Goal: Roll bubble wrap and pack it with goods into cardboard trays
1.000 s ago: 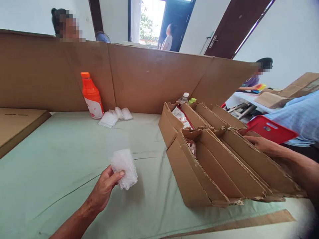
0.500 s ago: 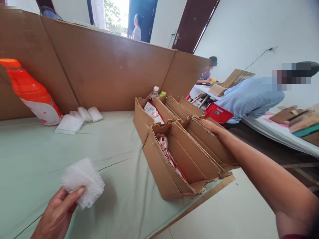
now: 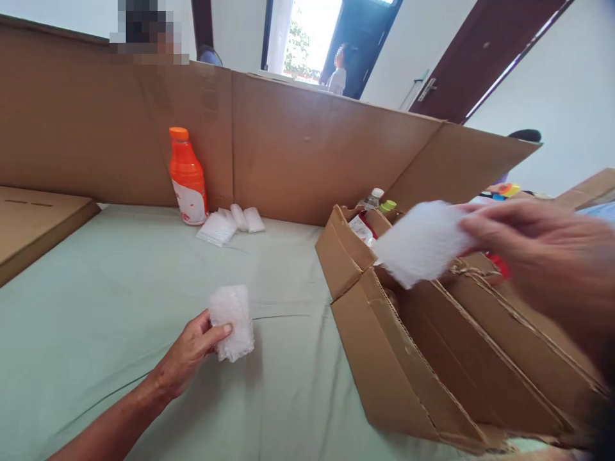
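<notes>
Bottle (image 3: 188,178) label beyond left hand: writing unreadable. Left hand (image 3: 188,352) low over table (image 3: 96,307), thumb and fingers pinching white bubble-wrap pouch (image 3: 232,321), crinkled, upright. Right hand (image 3: 542,256) raised, blurred, gripping 2nd pouch (image 3: 420,243), flat, above box (image 3: 413,346).

Bottle (image 3: 187,178) left of boxes (image 3: 432,339)

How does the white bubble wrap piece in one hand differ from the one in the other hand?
The left hand pinches a small, bunched bubble wrap piece low over the green cloth. The right hand holds a larger, flatter, blurred sheet raised above the cardboard boxes. Both are white.
</notes>
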A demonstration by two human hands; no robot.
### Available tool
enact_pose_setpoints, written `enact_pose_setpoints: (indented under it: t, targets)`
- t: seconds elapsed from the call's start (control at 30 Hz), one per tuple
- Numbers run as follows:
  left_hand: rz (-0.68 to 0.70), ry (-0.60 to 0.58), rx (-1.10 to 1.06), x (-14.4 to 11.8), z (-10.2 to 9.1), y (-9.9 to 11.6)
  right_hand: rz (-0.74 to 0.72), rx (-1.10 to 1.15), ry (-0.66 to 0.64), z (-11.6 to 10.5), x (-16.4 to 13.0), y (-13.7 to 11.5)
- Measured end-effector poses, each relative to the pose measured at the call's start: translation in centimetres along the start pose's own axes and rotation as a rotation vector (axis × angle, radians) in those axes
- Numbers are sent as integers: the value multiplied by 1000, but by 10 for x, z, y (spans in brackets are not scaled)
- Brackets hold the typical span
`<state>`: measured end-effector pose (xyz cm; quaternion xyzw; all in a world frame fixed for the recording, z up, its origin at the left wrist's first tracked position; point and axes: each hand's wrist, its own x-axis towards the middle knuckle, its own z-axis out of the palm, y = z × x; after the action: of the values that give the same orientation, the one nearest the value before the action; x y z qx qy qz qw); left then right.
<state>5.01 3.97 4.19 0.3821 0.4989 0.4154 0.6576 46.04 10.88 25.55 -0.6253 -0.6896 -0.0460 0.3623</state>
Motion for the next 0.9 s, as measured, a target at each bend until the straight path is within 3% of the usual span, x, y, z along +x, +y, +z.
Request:
enact_pose_setpoints:
  t: [0.1,0.2,0.33,0.43,0.53,0.67,0.77,0.9]
  targets:
    - [132,41,72,8,-23,15,0,360,-257,74,12,-77]
    - [292,174,235,38,-53,45,36,570,-443,157,41,-128]
    - [373,294,446,115,-92,90,193,613,-453,254,93,-175]
    - [426,417,526,166,-113,101,196,565,-433,287,114,-193]
    - [468,460,642,187,-124,81,164,540,-479,277,107,-182]
    - [447,437,806,181,-125,43,86,528,-504,216,83,-124]
    - [421,414,919,170,-120,34,156,476,-312,154,75,-65]
    - [444,426,1151,173,-109,40,354,256,-56,73,62,19]
